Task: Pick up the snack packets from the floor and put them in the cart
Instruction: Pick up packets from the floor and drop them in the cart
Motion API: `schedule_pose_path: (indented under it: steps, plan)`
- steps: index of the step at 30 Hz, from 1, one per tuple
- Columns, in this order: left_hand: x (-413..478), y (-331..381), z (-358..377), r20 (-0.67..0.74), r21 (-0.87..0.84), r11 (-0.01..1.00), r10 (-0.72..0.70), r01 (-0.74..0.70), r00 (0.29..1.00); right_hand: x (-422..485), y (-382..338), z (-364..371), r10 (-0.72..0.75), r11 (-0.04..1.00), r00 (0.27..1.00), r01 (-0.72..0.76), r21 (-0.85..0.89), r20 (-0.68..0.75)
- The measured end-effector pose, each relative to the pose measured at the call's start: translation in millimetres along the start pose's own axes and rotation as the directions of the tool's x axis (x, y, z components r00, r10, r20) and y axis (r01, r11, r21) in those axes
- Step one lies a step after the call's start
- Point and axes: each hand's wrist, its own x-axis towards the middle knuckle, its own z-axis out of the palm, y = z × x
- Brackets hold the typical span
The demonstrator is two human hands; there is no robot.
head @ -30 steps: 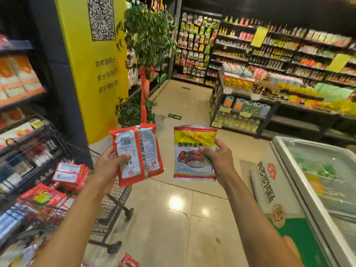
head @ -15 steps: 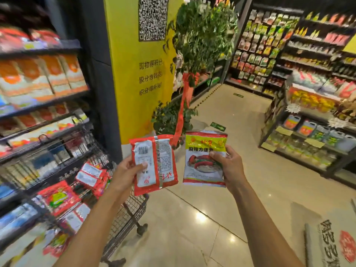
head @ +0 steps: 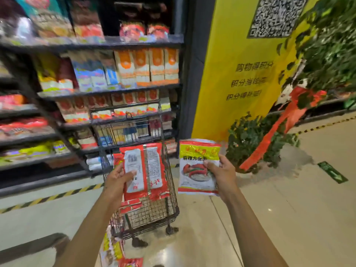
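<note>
My left hand [head: 116,180] grips a red snack packet [head: 148,170], its white back label facing me, held over the wire cart [head: 154,211]. My right hand [head: 221,173] holds a yellow-topped snack packet [head: 196,178] with a picture of red food, just right of the cart's rim. The cart stands straight ahead of me and red packets lie inside it, partly hidden by the packet in my left hand. More packets [head: 113,249] lie on the floor below the cart's near end, between my forearms.
Dark shelves [head: 107,89] stocked with packaged goods run behind and left of the cart. A yellow pillar [head: 240,78] with a QR code rises at right, beside a potted plant [head: 256,139] tied with a red ribbon. Glossy tiled floor spreads to the right.
The view has swung left, so the cart sits in the middle ahead of me. Both hands still hold their packets; the left packet is now over the cart.
</note>
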Motion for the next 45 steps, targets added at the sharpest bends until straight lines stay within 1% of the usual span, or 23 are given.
schedule_pose_path:
  steps: [3, 8, 12, 16, 19, 21, 24, 26, 28, 29, 30, 32, 34, 37, 38, 39, 41, 42, 43, 44, 45]
  plan:
    - [16, -4, -10, -0.109, -0.015, 1.0, 0.025, -0.027, 0.994, 40, 16, 28, 0.062, 0.996, 0.994, -0.056, -0.066, 0.093]
    - [61, -19, -36, -0.258, -0.025, 1.0, 0.001, -0.008, 0.966, 105, 49, 84, 0.18, 0.978, 0.961, -0.153, -0.14, 0.208]
    - [117, -40, -59, -0.353, -0.062, 0.996, -0.08, 0.062, 0.932, 163, 89, 130, 0.288, 0.946, 0.928, -0.237, -0.222, 0.236]
    - [184, -63, -79, -0.362, -0.031, 0.991, -0.131, 0.128, 0.923, 219, 145, 167, 0.343, 0.914, 0.909, -0.265, -0.307, 0.237]
    - [229, -88, -92, -0.379, -0.007, 0.983, -0.172, 0.183, 0.909, 255, 195, 188, 0.412, 0.883, 0.877, -0.318, -0.345, 0.246]
    - [258, -106, -100, -0.428, -0.001, 0.971, -0.217, 0.24, 0.877, 275, 237, 197, 0.472, 0.845, 0.853, -0.367, -0.389, 0.221]
    - [300, -147, -119, -0.507, 0.048, 0.945, -0.256, 0.323, 0.823, 301, 291, 211, 0.529, 0.816, 0.826, -0.432, -0.384, 0.193]
    - [322, -179, -131, -0.559, 0.06, 0.926, -0.278, 0.372, 0.781, 316, 323, 222, 0.548, 0.787, 0.82, -0.438, -0.436, 0.165]
    - [338, -208, -142, -0.6, 0.068, 0.898, -0.311, 0.435, 0.737, 326, 355, 230, 0.565, 0.764, 0.803, -0.422, -0.487, 0.189]
    - [345, -221, -148, -0.623, 0.071, 0.887, -0.318, 0.456, 0.715, 329, 369, 233, 0.557, 0.76, 0.805, -0.396, -0.514, 0.204]
    - [351, -234, -153, -0.642, 0.072, 0.88, -0.32, 0.47, 0.697, 333, 387, 234, 0.554, 0.747, 0.813, -0.391, -0.538, 0.178]
    - [363, -262, -165, -0.692, 0.084, 0.862, -0.31, 0.499, 0.652, 339, 412, 240, 0.541, 0.719, 0.835, -0.397, -0.57, 0.101]
    - [372, -281, -170, -0.721, 0.11, 0.847, -0.293, 0.521, 0.628, 343, 434, 242, 0.529, 0.687, 0.849, -0.42, -0.594, 0.011]
    - [382, -306, -180, -0.734, 0.173, 0.824, -0.257, 0.539, 0.629, 343, 461, 245, 0.508, 0.624, 0.852, -0.465, -0.628, -0.126]
    - [385, -317, -187, -0.734, 0.206, 0.81, -0.243, 0.549, 0.634, 341, 470, 243, 0.503, 0.606, 0.851, -0.47, -0.642, -0.148]
    - [387, -333, -200, -0.731, 0.24, 0.795, -0.23, 0.558, 0.642, 338, 474, 244, 0.484, 0.59, 0.861, -0.453, -0.668, -0.156]
    - [391, -367, -222, -0.751, 0.296, 0.738, -0.212, 0.607, 0.625, 332, 484, 246, 0.403, 0.607, 0.908, -0.362, -0.707, -0.118]
    - [393, -364, -217, -0.771, 0.335, 0.703, -0.178, 0.627, 0.612, 330, 488, 246, 0.326, 0.626, 0.94, -0.292, -0.723, -0.097]
    - [396, -350, -203, -0.779, 0.381, 0.677, -0.131, 0.629, 0.613, 328, 489, 247, 0.259, 0.633, 0.963, -0.227, -0.741, -0.074]
    - [398, -338, -192, -0.778, 0.426, 0.656, -0.086, 0.623, 0.623, 327, 489, 248, 0.214, 0.619, 0.976, -0.168, -0.767, -0.041]
    - [400, -330, -180, -0.768, 0.471, 0.647, -0.034, 0.599, 0.64, 325, 485, 250, 0.212, 0.605, 0.977, -0.149, -0.782, -0.022]
